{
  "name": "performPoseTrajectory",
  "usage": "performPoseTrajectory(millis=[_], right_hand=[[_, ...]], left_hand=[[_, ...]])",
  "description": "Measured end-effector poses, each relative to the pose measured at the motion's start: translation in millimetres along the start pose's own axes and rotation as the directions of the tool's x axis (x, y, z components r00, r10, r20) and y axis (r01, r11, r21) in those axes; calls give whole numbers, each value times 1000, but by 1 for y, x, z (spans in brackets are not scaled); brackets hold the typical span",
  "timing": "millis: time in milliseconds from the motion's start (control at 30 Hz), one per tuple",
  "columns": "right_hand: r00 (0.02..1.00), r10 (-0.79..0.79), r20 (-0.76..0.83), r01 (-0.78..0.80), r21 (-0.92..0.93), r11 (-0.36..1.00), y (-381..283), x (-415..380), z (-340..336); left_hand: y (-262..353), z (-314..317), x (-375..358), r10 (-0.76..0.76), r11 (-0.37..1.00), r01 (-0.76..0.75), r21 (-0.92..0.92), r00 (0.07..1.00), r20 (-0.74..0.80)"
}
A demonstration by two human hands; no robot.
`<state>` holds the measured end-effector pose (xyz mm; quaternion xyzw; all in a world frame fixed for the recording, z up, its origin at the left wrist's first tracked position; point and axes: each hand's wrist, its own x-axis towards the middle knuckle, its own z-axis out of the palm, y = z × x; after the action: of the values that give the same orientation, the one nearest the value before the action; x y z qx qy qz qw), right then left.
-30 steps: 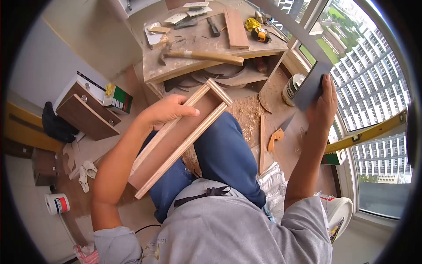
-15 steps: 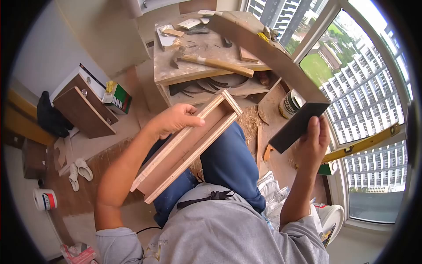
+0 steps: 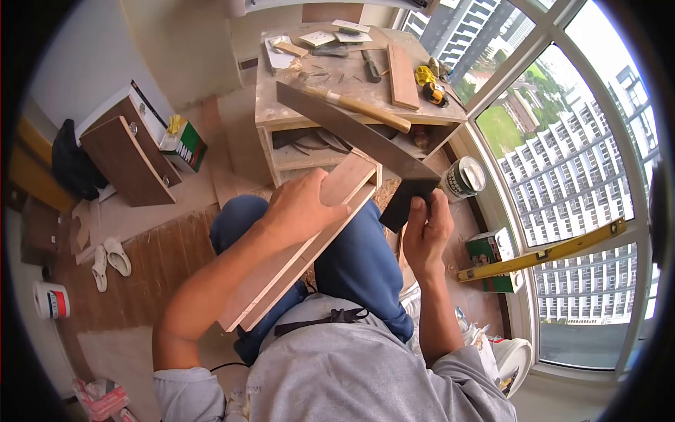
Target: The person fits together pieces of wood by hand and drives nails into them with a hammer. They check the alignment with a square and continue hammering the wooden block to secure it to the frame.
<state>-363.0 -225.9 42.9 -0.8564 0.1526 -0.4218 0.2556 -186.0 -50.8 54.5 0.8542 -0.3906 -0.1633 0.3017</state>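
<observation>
My left hand (image 3: pixel 301 205) grips a long, narrow wooden box (image 3: pixel 271 285) from above, fingers wrapped over its upper side. The box slants across my thighs, its far end pointing toward the workbench. In my right hand (image 3: pixel 429 235) is a handsaw (image 3: pixel 351 133), held by its black handle with the thumb along it. The blade reaches up and left, past the far end of the box, and overlaps the workbench and a hammer (image 3: pixel 365 109) in this view. The hammer's head is hidden behind the blade.
Ahead stands a dusty workbench (image 3: pixel 271 126) with a tape measure (image 3: pixel 435 94), a wooden board (image 3: pixel 402 77) and small tools. To the right are a paint can (image 3: pixel 465 177), a yellow spirit level (image 3: pixel 541 252) and windows. Drawer fronts (image 3: pixel 123 165) and white shoes (image 3: pixel 117 257) lie left.
The handsaw has swung left and come nearer the box. My left hand has turned the box, so its open side faces less toward me. The view has shifted slightly.
</observation>
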Motion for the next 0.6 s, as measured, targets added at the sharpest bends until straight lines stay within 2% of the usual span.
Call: performPoseTrajectory(millis=[100, 167, 267, 333, 400, 433, 500, 533, 600], right_hand=[[999, 14, -45, -12, 49, 999, -4, 2, -1], [983, 155, -103, -134, 183, 974, -7, 6, -6], [970, 221, -102, -188, 268, 945, 2, 1, -16], [965, 236, -114, -194, 295, 936, -11, 1, -18], [955, 211, -209, -139, 315, 939, -16, -1, -18], [953, 217, -213, -144, 313, 939, -20, -1, -22], [972, 169, -162, -147, 136, 980, -28, -4, -30], [970, 173, -170, -150, 136, 979, -27, -5, -29], [988, 85, -128, -76, 76, 994, -24, -12, -24]], left_hand=[[-1, -3, -3, 8, 999, -8, -39, 1000, -6], [2, 0, -5, 2, 1000, -1, -29, 1000, 12], [15, 7, -19, 33, 999, -35, 38, 999, 40], [23, 14, -26, 77, 992, -82, 92, 995, 57], [27, 20, -29, 120, 990, -120, 80, 993, 13], [29, 22, -31, 123, 989, -125, 81, 992, 20], [33, 24, -36, 259, 964, -248, 98, 958, -123], [35, 25, -39, 266, 961, -255, 103, 957, -118], [41, 25, -47, 466, 884, -433, 174, 846, -258]])
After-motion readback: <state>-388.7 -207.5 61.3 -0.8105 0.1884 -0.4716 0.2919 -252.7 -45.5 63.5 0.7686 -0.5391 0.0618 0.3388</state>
